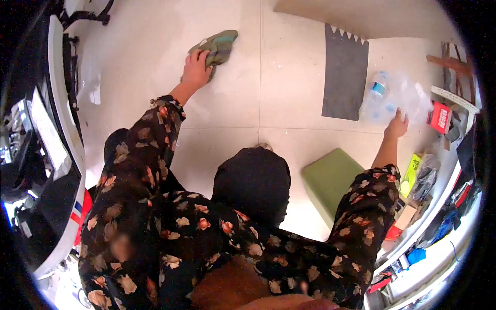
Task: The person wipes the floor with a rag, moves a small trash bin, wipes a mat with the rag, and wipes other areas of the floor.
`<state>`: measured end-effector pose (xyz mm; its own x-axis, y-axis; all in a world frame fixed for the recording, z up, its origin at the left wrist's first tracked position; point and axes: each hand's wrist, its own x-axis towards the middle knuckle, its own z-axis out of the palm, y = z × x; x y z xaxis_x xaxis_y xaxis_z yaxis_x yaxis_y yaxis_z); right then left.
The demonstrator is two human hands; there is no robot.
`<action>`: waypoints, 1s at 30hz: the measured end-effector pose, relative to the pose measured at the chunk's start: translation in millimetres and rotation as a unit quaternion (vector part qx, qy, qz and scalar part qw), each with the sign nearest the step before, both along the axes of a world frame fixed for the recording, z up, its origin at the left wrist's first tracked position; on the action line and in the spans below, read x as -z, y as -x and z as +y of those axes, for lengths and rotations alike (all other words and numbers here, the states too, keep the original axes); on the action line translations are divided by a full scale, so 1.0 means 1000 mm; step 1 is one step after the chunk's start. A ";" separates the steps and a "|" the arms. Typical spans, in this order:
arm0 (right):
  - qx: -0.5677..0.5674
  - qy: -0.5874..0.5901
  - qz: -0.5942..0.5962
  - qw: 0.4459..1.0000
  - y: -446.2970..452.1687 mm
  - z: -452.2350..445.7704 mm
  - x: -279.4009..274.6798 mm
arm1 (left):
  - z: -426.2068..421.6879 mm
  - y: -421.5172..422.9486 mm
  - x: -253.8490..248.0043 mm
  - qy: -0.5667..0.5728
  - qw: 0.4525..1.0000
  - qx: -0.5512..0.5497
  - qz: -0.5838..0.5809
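On the tiled floor [279, 82], my left hand [196, 70] is closed on a folded olive-green cloth [222, 46] with a teal stripe. Over on the right, my right hand [397, 125] reaches to the near edge of a clear plastic bag [408, 95]. Its fingers are partly spread, and at least one points up against the bag. A plastic bottle with a blue label [379, 88] lies in or under the bag; which one I cannot tell.
A dark grey strip with a zigzag end [345, 77] lies left of the bag. A green block-like stool [330, 181] stands near my right arm. Shelves with a red box [439, 117] line the right side; a white-edged desk [64, 103] is at left.
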<state>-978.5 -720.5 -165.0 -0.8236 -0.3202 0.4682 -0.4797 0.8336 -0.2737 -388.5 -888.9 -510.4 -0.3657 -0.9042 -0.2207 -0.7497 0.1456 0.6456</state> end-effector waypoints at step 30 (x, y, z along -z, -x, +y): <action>-0.068 0.367 -0.327 0.868 -0.232 0.004 0.040 | -0.008 -0.008 0.003 0.038 0.998 -0.035 0.019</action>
<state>-746.6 -716.6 -205.0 -0.9682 -0.2478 0.0332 -0.1012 0.2671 -0.9583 -380.2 -896.6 -512.9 -0.3081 -0.9413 -0.1378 -0.7347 0.1434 0.6631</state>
